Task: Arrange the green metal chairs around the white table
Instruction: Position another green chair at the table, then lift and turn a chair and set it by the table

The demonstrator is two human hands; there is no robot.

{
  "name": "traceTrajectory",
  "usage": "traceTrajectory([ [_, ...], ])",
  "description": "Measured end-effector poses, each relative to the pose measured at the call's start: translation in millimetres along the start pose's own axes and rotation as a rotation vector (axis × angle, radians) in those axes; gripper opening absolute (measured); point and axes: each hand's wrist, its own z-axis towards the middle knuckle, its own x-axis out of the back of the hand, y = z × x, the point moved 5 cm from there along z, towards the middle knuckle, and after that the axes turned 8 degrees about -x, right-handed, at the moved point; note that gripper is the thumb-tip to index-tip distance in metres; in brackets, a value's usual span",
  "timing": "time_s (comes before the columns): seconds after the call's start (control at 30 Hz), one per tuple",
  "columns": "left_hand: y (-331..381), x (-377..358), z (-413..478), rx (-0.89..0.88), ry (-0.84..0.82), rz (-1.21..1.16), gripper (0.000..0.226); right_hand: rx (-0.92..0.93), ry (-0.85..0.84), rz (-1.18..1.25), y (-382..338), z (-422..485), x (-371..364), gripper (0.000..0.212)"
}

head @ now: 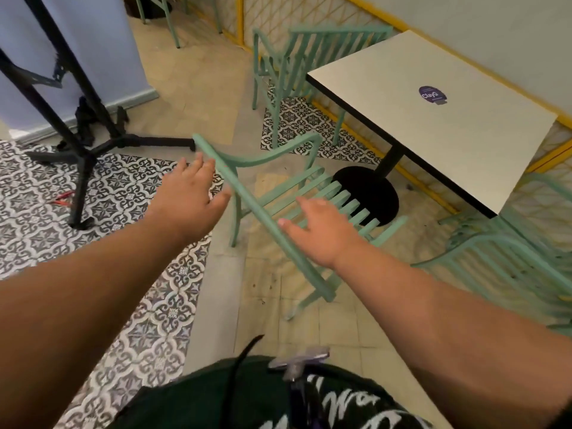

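A dark printed shirt [216,397] fills the bottom edge, and both bare forearms reach out from it over the floor [266,305].

The left hand [185,196] hovers at the left of the nearest green chair [257,209]. Its fingers [201,164] are straight and close together, holding nothing, with the thumb just beside the chair's top rail. The right hand [322,233] lies beyond that rail, over the seat slats. Its fingers are loosely extended and grip nothing; whether the thumb touches the rail cannot be told.

This chair stands with its back to the person, its seat pointing at the black round base [368,190] under the white surface [433,134].

A second green chair [507,261], blurred, stands to the right at the surface's near corner. On the left, a black stand [82,140] rests on patterned tiles.

A purple sticker [432,95] lies on the surface. A third green chair [309,54] stands at its far left side, before a yellow lattice fence [278,23].
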Motion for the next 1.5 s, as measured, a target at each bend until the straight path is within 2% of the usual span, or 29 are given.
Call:
traceTrajectory([
  [0.13, -33.2, 26.8, -4.5, -0.070, -0.060, 0.069, 0.079, 0.018, 0.061, -0.019, -38.8, 5.3, 7.4, 0.075],
  [0.4, -81.5, 51.3, 14.3, -0.123, -0.150, 0.160, 0.081, -0.022, 0.038, -0.061, -69.2, 27.9, 17.0, 0.076],
  [0.83, -141.7, 77.9, 103.1, -0.023, -0.169, 0.197, 0.081, 0.055, -0.018, -0.117, -96.2, 162.5, 38.2, 0.089],
  [1.1, -206.6, 107.2, 180.2, -0.040, -0.156, 0.187, 0.080, -0.013, 0.018, -0.092, -146.5, 240.5, 63.3, 0.081],
  [1.27, -285.0, 137.2, 253.6, -0.163, -0.212, 0.276, 0.082, -0.134, 0.089, 0.001, -205.2, 293.6, 67.8, 0.078],
  [1.5, -319.4, 166.1, 336.9, -0.322, -0.248, 0.322, 0.082, -0.224, 0.147, 0.053, -253.7, 334.0, 88.3, 0.086],
])
